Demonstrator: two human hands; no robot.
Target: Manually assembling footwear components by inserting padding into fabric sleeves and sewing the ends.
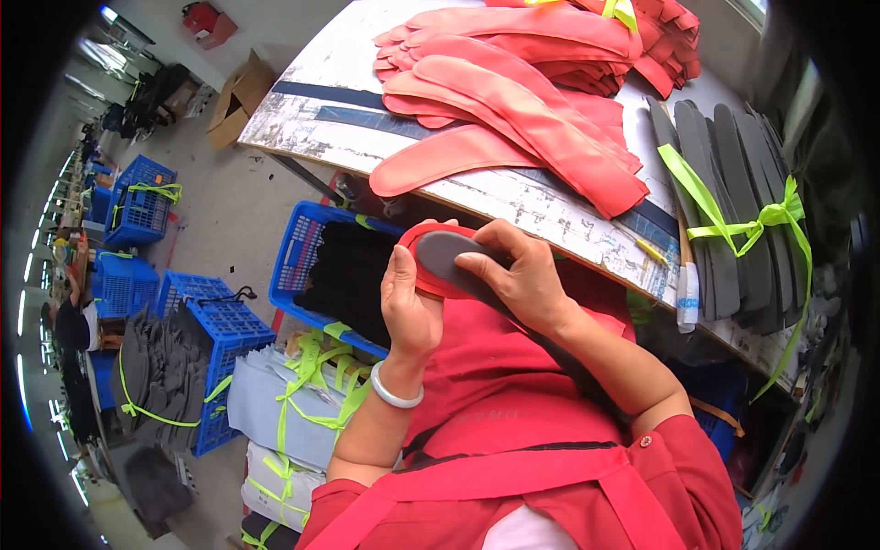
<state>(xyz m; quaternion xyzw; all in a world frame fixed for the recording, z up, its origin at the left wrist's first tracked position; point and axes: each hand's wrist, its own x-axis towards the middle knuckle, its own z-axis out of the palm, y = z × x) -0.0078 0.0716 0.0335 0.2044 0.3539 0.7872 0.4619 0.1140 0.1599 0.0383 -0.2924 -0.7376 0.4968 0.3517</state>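
Grey strip (pixel 442 253), pinched by right hand (pixel 524 275), is apparently being aligned on red piece (pixel 433 285), gripped by left hand (pixel 409 310), near bench (pixel 500 203) edge; end-matching likely next.

Worn white table (pixel 337 57), piled red strips (pixel 513 110), bundled grey strips (pixel 755 273)

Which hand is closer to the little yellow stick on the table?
Right. The right hand is just left of the yellow stick, slightly lower in view; the left hand is farther left.
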